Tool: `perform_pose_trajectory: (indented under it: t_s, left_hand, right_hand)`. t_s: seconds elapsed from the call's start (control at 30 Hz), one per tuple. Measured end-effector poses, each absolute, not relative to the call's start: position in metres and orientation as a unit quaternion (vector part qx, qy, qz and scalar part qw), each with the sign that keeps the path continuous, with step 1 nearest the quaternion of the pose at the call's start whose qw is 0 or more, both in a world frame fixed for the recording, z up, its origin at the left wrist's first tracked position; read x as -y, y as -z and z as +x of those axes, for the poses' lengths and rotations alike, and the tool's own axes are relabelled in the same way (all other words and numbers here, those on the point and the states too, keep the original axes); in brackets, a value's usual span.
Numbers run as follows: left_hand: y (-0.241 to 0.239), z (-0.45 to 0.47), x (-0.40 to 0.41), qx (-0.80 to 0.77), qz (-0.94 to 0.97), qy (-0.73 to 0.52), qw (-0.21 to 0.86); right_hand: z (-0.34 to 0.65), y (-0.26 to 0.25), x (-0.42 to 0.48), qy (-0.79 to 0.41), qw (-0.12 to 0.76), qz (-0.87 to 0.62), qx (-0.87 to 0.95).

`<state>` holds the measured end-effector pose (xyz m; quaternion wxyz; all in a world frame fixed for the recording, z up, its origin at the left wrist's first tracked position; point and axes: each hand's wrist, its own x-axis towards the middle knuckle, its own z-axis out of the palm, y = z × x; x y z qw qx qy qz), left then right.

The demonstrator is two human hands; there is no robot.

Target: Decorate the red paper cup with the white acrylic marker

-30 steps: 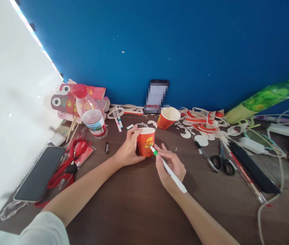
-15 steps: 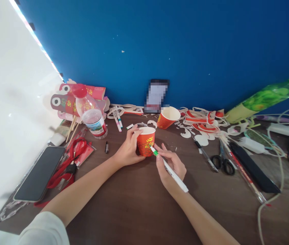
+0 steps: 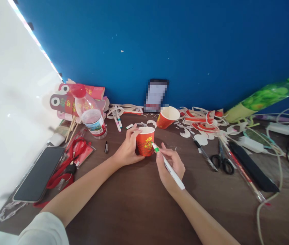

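- Holding a red paper cup (image 3: 146,141) upright on the brown table (image 3: 134,204), the left hand (image 3: 127,149) has its fingers wrapped around the cup's left wall, thumb at the near side.
- Right hand (image 3: 171,165): fingers pinched together on a white marker (image 3: 168,166), whose green-collared tip sits at the cup's right wall (contact appears likely, but I cannot confirm it).
- Location of the cup: centre of the table, just in front of a second red cup (image 3: 167,117) that lies tilted near the wall.
- Risk, as a judgement: the cup is light and looks empty, so sideways pressure from the tip could dent the wall or skid the cup if the left hand's grip slackens; the line would then smear or wander.
- Risk: the right forearm rests close to the scissors (image 3: 222,161) and loose cables (image 3: 274,149); a wide elbow sweep could drag them.
- Surface: dark wood-grain, heavily cluttered. Paper offcuts (image 3: 200,124) lie at the right rear, a water bottle (image 3: 92,114) and a phone (image 3: 39,173) lie at the left, and a green bottle (image 3: 264,98) leans at the far right.
- Room: a deep blue wall (image 3: 160,44) stands behind, with a bright white panel (image 3: 9,112) on the left.
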<state>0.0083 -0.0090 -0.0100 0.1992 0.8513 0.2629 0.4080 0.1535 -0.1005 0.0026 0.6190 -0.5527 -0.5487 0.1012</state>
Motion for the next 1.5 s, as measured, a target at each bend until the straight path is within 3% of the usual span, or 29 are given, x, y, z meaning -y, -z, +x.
perform_pose_trajectory:
  t_s: [0.63, 1.27, 1.5]
  left_hand:
    - [0.007, 0.006, 0.013, -0.281, 0.867, -0.383, 0.149]
    - [0.009, 0.007, 0.013, -0.271, 0.866, -0.399, 0.132]
    - [0.005, 0.008, 0.012, -0.247, 0.876, -0.402, 0.097]
  right_hand:
    - [0.157, 0.002, 0.102, -0.113, 0.632, -0.476, 0.601]
    - [0.154, -0.001, 0.101, -0.118, 0.637, -0.531, 0.546]
    - [0.156, -0.003, 0.100, -0.062, 0.625, -0.469, 0.621]
